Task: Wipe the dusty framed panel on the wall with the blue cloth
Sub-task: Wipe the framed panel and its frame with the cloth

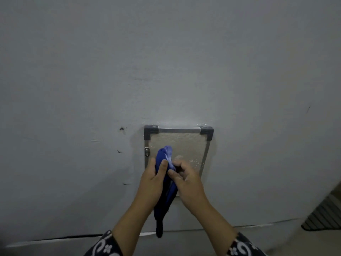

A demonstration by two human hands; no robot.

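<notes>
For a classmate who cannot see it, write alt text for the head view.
Two hands hold a blue cloth in front of a dusty framed panel on a grey wall: the left hand grips the cloth and the right hand pinches it. The cloth's tail hangs down between the wrists, and patterned sleeves show at the bottom edge.

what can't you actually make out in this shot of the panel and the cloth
- Framed panel, head view: its lower part is hidden behind both hands and the blue cloth.
- Whether the cloth touches the panel: cannot tell, since the left hand and right hand cover the contact.
- Dark end hanging below the cloth: too dim to identify.
- Small fitting on the left frame edge: too small to identify.
- Ribbed object at lower right: cut off by the picture edge.
</notes>
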